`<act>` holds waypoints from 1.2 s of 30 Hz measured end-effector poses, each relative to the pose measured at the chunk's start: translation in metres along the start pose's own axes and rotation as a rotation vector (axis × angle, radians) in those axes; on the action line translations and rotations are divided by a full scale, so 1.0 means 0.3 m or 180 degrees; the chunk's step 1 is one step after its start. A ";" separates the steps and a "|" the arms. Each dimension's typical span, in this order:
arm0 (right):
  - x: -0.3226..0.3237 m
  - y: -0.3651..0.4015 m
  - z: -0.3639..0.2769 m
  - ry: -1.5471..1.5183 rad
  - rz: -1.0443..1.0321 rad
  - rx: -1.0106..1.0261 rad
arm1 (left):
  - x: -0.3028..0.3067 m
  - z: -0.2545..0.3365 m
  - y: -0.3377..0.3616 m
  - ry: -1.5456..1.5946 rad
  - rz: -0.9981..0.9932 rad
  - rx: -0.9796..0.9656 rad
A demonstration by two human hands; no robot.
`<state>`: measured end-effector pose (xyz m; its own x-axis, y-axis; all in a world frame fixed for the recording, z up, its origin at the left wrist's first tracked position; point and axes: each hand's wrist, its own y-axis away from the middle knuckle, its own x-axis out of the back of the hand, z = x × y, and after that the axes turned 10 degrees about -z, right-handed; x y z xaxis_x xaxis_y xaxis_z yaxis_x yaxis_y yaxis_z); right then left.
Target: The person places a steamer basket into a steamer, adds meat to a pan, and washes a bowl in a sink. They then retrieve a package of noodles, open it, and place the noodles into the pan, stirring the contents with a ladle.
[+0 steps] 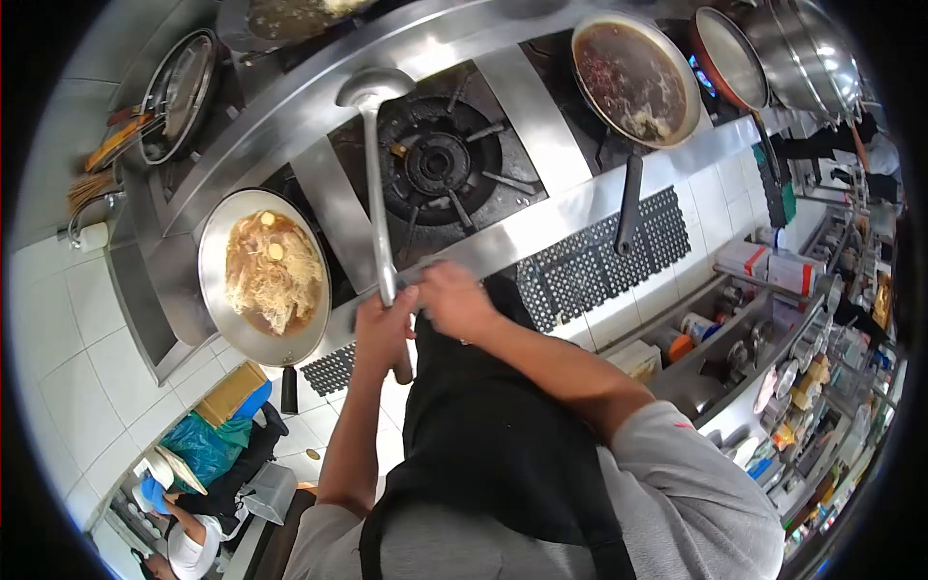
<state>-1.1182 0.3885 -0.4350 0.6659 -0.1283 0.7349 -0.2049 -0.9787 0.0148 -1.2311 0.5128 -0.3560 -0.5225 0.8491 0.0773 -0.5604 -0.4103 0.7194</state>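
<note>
My left hand [384, 329] is wrapped round the handle of a long metal ladle [377, 193]. The ladle's bowl rests over or near the far edge of an unlit gas burner [437, 162], and its dark handle end sticks out below my fist. Close beside it, my right hand [456, 302] is smeared by motion, so its fingers cannot be made out. A pan of noodles in brown broth [275, 275] sits on the stove to the left, its black handle pointing toward me.
At the right, a pan of dark sauce [628, 82] has its long handle over the stove's front edge. Beyond it stand a red pan [727, 58] and a large steel pot [802, 53]. Strainers [179, 92] lie at the upper left. A person [188, 536] is at the lower left.
</note>
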 end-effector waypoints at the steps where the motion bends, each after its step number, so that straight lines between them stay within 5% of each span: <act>1: 0.049 0.044 0.056 0.0110 0.0130 -0.0302 | -0.031 0.017 -0.004 0.0168 0.0075 -0.0036; 7: 0.329 0.222 0.394 0.1160 0.1713 -0.1981 | -0.238 -0.076 -0.126 0.0625 0.0327 -0.0318; 13: 0.450 0.112 0.177 0.1427 0.1470 -0.1791 | -0.361 -0.045 -0.167 -0.0128 0.0340 -0.0068; 15: 0.443 0.138 0.105 0.0741 0.1145 -0.1385 | -0.350 -0.120 -0.255 -0.1559 0.0045 -0.0232; 18: 0.332 0.163 0.062 -0.0710 0.0512 -0.1649 | -0.294 -0.041 -0.249 -0.2223 -0.0617 -0.0157; 19: 0.315 0.149 0.025 -0.0405 0.0455 -0.1705 | -0.272 -0.056 -0.268 -0.2387 -0.0812 -0.0289; 22: 0.256 0.128 0.017 0.0141 0.0405 -0.1397 | 0.016 0.280 -0.116 -0.2481 -0.1901 -0.0680; 24: 0.236 0.109 0.016 0.0427 0.0221 -0.1308 | 0.257 0.404 -0.128 -0.1099 -0.2205 -0.0211; 25: 0.205 0.104 0.036 0.0596 0.0410 -0.1130 | 0.416 0.464 -0.134 -0.0726 -0.2109 -0.0659; 26: 0.185 0.101 0.040 0.0531 0.0375 -0.1245 | 0.559 0.576 -0.118 -0.0374 -0.1546 -0.0479; 29: 0.138 0.084 0.038 0.0402 0.0508 -0.1584 | 1.023 0.701 -0.263 0.1168 -0.0260 -0.1791; 31: 0.129 0.061 -0.002 0.0390 0.0582 -0.1921 | 1.315 0.735 -0.445 0.2224 0.1239 -0.2137; 34: 0.125 0.044 -0.024 0.0488 0.0710 -0.2212 | 1.683 0.758 -0.635 0.3048 0.0958 -0.2379; 36: 0.115 0.057 -0.007 0.0625 0.0937 -0.2416 | 1.737 0.827 -0.662 0.4001 0.0619 -0.2470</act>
<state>-1.1003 0.3677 -0.4080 0.3869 -0.2627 0.8839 -0.8251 -0.5267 0.2046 -1.2327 1.1194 -0.2874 -0.5996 0.0922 -0.7950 -0.4015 -0.8940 0.1992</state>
